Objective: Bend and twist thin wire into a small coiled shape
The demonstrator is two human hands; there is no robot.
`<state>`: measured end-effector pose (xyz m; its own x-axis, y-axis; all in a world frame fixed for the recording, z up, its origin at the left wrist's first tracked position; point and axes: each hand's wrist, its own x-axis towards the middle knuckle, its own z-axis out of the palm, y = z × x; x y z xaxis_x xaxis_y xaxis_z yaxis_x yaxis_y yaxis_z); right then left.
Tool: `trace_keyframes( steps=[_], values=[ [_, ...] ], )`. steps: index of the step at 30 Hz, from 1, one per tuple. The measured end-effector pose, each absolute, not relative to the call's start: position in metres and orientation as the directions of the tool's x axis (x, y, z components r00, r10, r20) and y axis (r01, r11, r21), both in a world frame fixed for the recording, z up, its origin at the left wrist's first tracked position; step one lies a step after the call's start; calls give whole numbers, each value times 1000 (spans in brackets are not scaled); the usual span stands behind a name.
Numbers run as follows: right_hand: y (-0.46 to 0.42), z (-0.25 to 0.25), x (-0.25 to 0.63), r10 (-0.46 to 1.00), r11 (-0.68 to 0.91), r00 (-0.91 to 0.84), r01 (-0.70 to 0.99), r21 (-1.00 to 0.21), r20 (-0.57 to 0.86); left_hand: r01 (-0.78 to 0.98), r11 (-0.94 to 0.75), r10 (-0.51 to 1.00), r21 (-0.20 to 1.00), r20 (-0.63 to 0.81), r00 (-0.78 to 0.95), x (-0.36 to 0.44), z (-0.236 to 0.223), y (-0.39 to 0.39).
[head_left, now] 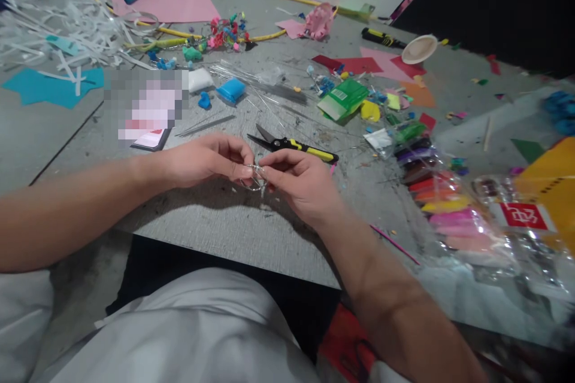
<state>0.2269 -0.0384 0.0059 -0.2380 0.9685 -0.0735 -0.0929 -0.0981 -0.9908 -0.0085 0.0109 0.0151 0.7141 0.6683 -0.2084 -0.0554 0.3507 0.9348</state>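
Note:
Near the table's front edge, my left hand (215, 160) and my right hand (299, 182) meet, thumbs and fingers pinched on a small piece of bent silvery wire (254, 184). The wire curves into loops below my fingertips; its exact shape is partly hidden by them. Just beyond my right hand lie black-and-yellow scissors (291, 145), blades apart and pointing left. Past my left hand are a pair of thin metal tweezers (204, 125) and a phone (153, 125) with a blurred screen. A blue packet (230, 90) and a small blue lump (204, 100) sit farther back.
White paper strips (90, 30) heap at the far left beside pink paper (175, 3). A green packet (344, 100) and paper scraps lie right of centre. Bags of coloured clay (453, 209) cover the right side. A yellow-black cutter (381, 38) rests at the back.

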Motion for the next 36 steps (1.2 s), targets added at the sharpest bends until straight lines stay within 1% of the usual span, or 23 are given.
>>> trace_keyframes(
  steps=[4,7,11,13,17,20,23,25,28,32,34,36],
  values=[
    [-40,13,232,949,94,-313,148,-984,44,5,424,591,906,-281,756,-9,15,10],
    [-42,19,237,907,197,-416,267,-943,72,52,445,542,894,-315,779,-9,15,10],
    [-43,22,241,850,183,-526,238,-954,32,88,393,525,915,-302,796,-10,16,11],
    [-43,21,241,849,177,-527,225,-958,33,90,389,525,917,-301,796,-10,17,11],
    [-44,22,240,882,172,-469,241,-955,41,70,430,536,900,-317,782,-10,18,10],
    [-46,25,238,895,70,-447,171,-983,-14,53,464,521,884,-321,791,-9,20,10],
    [-49,26,231,900,-100,-427,-10,-995,-86,23,504,501,863,-314,807,-9,23,9],
    [-50,23,224,908,-202,-399,-142,-969,-131,-3,509,506,861,-297,810,-9,23,9],
    [-51,17,214,921,-288,-340,-263,-921,-191,-41,490,546,871,-270,793,-11,22,10],
    [-50,11,210,940,-294,-271,-333,-896,-207,-65,431,624,900,-245,743,-12,20,11],
    [-50,10,212,957,-252,-225,-326,-911,-184,-82,394,664,915,-222,714,-11,20,11],
    [-50,8,215,972,-193,-187,-282,-940,-143,-96,371,701,924,-211,681,-9,20,10]
  ],
)
